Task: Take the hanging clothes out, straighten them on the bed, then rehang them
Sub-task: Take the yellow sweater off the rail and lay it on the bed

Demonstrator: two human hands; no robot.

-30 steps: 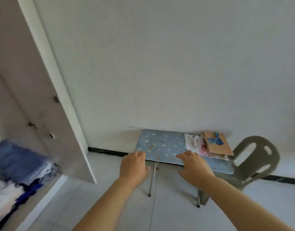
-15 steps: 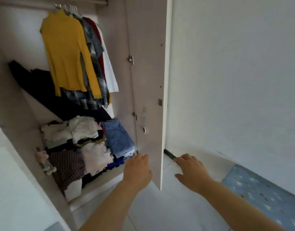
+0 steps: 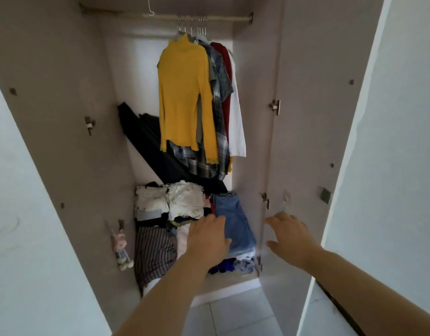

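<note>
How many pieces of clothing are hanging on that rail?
4 that I can tell apart, left to right: a yellow sweater in front, a grey plaid shirt behind it, a red garment, then a white garment at the far right. More may be hidden between them.

A: What hangs on the rail [image 3: 209,18]?

B: A yellow top [image 3: 182,93] in front, then a plaid shirt [image 3: 220,132], a red garment [image 3: 225,57] and a white garment [image 3: 237,122].

A: And below?

B: Folded clothes [image 3: 185,200] piled on the wardrobe [image 3: 248,141] floor, blue jeans [image 3: 231,214] at the right.

A: The hands?

B: Both reach forward, fingers loose, holding nothing. The left hand [image 3: 206,236] is in front of the pile. The right hand [image 3: 291,236] is by the open door [image 3: 306,141]; whether it touches, I can't tell.
</note>
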